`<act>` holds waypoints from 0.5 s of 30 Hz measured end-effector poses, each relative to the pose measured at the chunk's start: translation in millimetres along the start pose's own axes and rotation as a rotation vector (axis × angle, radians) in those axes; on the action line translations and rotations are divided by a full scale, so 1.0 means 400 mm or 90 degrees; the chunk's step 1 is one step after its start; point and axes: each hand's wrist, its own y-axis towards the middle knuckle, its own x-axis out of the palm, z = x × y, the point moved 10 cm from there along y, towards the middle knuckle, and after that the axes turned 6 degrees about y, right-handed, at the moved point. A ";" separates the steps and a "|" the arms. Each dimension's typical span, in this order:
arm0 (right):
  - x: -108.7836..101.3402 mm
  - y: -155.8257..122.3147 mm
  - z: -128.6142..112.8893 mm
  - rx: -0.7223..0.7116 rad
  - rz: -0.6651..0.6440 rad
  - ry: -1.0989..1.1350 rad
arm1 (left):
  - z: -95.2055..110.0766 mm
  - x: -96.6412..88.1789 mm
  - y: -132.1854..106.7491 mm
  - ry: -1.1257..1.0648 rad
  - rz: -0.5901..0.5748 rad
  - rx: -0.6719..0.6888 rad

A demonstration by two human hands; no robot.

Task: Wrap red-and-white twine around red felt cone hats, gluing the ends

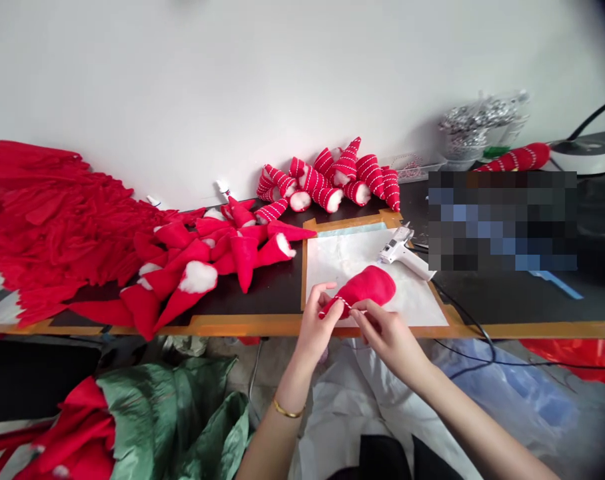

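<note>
Currently in hand: one stuffed red cone [366, 287], held over the white mat [417, 300] at the front edge of the table [272, 293]. Our left hand [318, 320] pinches its open end; our right hand [382, 330] pinches the striped cord [345, 303] there, with few turns laid. Wrapped cones [332, 179] by the wall we judge done. Plain cones [222, 257] beside the mat lie unwrapped. Glue gun [402, 251] rests on the mat.

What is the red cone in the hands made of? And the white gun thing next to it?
The cone, held in the left hand, looks like soft matte red felt or fleece: fuzzy, no shine, plump. The gun looks like hard, smooth white plastic with a slight gloss. The cord pinched by the right hand seems twisted red-and-white string.
</note>
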 end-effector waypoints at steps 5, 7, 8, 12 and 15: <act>0.014 0.033 0.005 -0.016 -0.047 -0.039 | -0.001 -0.032 0.015 -0.010 -0.206 -0.098; 0.026 0.040 0.014 -0.011 -0.075 -0.025 | 0.005 -0.046 0.050 0.050 -0.192 -0.130; 0.031 0.043 0.018 -0.010 -0.083 -0.016 | 0.010 -0.033 0.068 0.099 -0.211 -0.133; 0.042 0.042 0.038 -0.001 -0.098 -0.006 | 0.028 0.070 0.129 0.289 -0.318 -0.090; 0.044 0.032 0.034 0.004 -0.124 -0.025 | 0.036 0.122 0.157 0.307 -0.325 -0.064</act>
